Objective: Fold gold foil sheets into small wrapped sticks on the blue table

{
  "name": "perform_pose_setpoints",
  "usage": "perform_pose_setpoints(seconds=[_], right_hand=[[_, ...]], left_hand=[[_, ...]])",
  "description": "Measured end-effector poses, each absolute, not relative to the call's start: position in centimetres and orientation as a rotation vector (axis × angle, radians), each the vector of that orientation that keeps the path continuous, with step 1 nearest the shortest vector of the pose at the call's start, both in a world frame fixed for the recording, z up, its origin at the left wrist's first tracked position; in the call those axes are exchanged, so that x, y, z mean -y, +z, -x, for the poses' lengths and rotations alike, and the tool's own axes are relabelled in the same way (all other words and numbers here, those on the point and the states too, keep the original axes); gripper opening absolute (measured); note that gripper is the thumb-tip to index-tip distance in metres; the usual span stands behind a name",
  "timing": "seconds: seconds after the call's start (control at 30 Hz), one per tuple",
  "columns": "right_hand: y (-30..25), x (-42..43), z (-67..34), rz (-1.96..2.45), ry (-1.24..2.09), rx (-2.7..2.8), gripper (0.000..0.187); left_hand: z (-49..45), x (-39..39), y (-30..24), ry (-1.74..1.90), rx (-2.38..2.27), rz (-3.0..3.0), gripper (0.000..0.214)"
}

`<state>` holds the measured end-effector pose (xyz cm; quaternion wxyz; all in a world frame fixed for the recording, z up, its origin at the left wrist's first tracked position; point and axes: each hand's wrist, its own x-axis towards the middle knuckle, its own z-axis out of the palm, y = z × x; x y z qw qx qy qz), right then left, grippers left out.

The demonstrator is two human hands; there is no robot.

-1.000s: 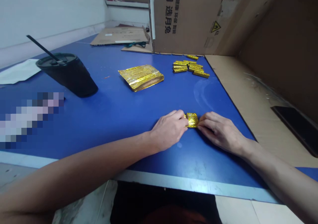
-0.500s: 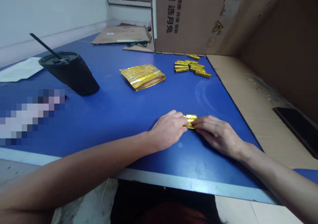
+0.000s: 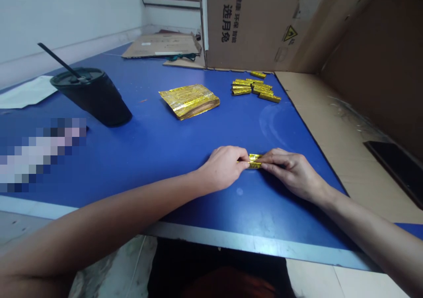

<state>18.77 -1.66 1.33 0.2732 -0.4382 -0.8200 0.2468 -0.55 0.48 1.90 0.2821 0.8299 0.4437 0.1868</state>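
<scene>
Between my two hands is a partly folded sheet of gold foil paper (image 3: 254, 161), its near edge turned up, low over the blue table (image 3: 185, 157). My left hand (image 3: 225, 167) pinches its left end between thumb and fingers. On the opposite end, my right hand (image 3: 288, 170) is closed the same way; its fingertips hide that part of the foil paper. Beyond my hands and to the left lies a stack of flat gold foil paper (image 3: 190, 101). Several narrow folded gold foil strips (image 3: 254, 88) lie in a loose pile near the table's back right.
A dark tumbler (image 3: 99, 97) with a straw stands on the left, near a white sheet (image 3: 24, 93). A big cardboard box (image 3: 254, 29) rises at the back. Flattened cardboard (image 3: 161, 45) lies at the back left. A dark flat object (image 3: 396, 170) rests on cardboard at right.
The foil paper between my hands now looks narrower, with its near edge raised. My thumbs and fingers have shifted their pinch along it. The stack and the pile have stayed put.
</scene>
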Motion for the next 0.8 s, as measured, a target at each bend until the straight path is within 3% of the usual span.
perform_pose_setpoints(seconds=[0.37,0.8], right_hand=[[2.2,0.1,-18.6,1.459,0.959,2.053,0.022],[1.9,-1.2,-18.3,1.443,0.987,2.024,0.012]], left_hand=[[-0.1,-2.6,2.0,0.42,-1.251,-2.269,0.013],[-0.5,-2.6,2.1,0.317,-1.373,-2.356,0.015]])
